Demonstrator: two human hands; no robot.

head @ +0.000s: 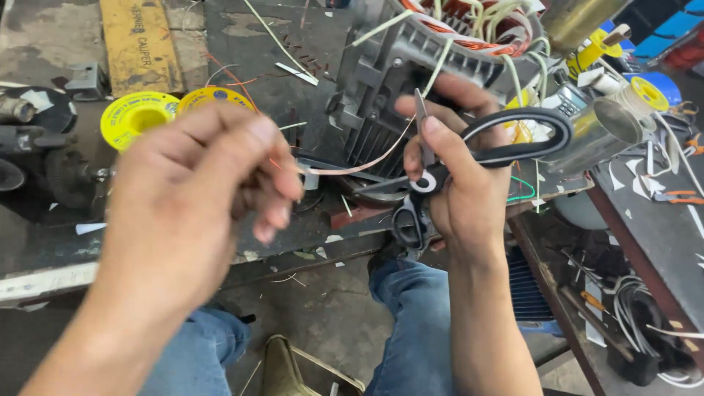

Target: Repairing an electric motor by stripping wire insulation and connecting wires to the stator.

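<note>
Grimy metal bench [44, 279] — black-handled scissors [469, 158], thin strip [367, 163].

1. The right hand [451, 183] grips a pair of black-handled scissors [469, 158], fingers through one loop, blades shut around a thin pale strip [367, 163].
2. The left hand [202, 198] pinches the left end of that strip between curled fingertips, holding it taut.
3. Behind the hands, a grey motor housing [400, 66] with copper windings rests on the dark, littered surface [242, 44].
4. Two yellow tape rolls [139, 117] lie far left on the surface.
5. A shiny metal cylinder [601, 132] sits just right of the scissors.
6. Blue jeans [414, 323] show near the bottom.
</note>
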